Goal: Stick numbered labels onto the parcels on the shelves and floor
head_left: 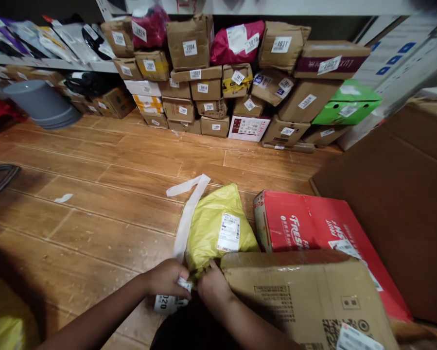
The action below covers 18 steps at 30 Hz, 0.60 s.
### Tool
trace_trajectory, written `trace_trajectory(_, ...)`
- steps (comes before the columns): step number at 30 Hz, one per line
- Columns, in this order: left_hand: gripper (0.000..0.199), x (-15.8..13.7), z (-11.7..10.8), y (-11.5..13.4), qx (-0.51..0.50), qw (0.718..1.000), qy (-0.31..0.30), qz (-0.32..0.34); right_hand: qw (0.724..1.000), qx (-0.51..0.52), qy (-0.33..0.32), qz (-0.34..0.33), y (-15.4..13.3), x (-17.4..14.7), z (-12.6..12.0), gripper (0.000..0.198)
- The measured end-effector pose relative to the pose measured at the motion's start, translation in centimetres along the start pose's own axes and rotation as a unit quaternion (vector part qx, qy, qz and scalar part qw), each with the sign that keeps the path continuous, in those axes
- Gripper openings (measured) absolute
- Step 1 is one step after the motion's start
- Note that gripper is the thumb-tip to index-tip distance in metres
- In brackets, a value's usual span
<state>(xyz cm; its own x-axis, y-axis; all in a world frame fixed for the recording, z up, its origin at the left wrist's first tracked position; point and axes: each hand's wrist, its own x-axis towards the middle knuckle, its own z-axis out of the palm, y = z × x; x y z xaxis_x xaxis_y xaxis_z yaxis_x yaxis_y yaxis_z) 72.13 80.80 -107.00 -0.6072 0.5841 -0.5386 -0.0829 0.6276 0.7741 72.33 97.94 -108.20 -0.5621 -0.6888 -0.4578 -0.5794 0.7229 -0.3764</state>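
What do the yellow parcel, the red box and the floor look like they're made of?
The yellow parcel looks like a thin plastic mailer bag: wrinkled, slightly glossy, with a white label. The red box seems to be printed cardboard with a smooth coating; its edges are sharply folded. The floor looks like wood or wood-look planks, with visible grain and seams.

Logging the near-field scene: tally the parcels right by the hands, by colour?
Yellow bag: 1, left hand and right hand at its near end
Red box: 1
Brown box: 1
Total: 3
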Motion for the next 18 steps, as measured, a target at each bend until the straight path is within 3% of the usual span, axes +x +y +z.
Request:
trace_trajectory(3,0.03,-0.1,-0.5,0.1,-0.019,1.0,0.021,-0.005,0.998,-0.025,-0.027,0.048,-1.0,-0.5,-0.4,0.028)
trace_trajectory(5,0.029,-0.1,-0.5,0.6,-0.037,0.998,0.045,-0.006,0.997,-0.003,-0.012,0.082,-1.1,-1.4,-1.6,0.027)
trace_trajectory(8,0.031,0.3,0.0,2.0,-0.089,0.99,0.113,-0.003,0.987,0.072,0.056,0.133,-0.1,-3.4,-4.5,0.028)
trace_trajectory(10,0.038,0.8,0.6,3.3,-0.188,0.964,0.187,0.0,0.964,0.186,0.133,0.137,1.3,-4.5,-6.2,0.032)
trace_trajectory(12,0.046,1.4,1.3,4.8,-0.312,0.914,0.261,-0.012,0.907,0.373,0.169,0.094,2.7,-5.0,-7.1,0.035)
trace_trajectory(14,0.053,2.0,1.9,6.2,-0.392,0.868,0.302,-0.035,0.813,0.551,0.179,0.057,3.8,-5.0,-7.1,0.035)
trace_trajectory(15,0.055,2.1,2.0,6.7,-0.412,0.856,0.309,-0.044,0.779,0.597,0.181,0.058,4.2,-4.9,-6.9,0.033)
trace_trajectory(18,0.056,2.3,2.2,7.9,-0.436,0.85,0.291,-0.05,0.735,0.638,0.213,0.083,4.8,-4.6,-6.3,0.034)
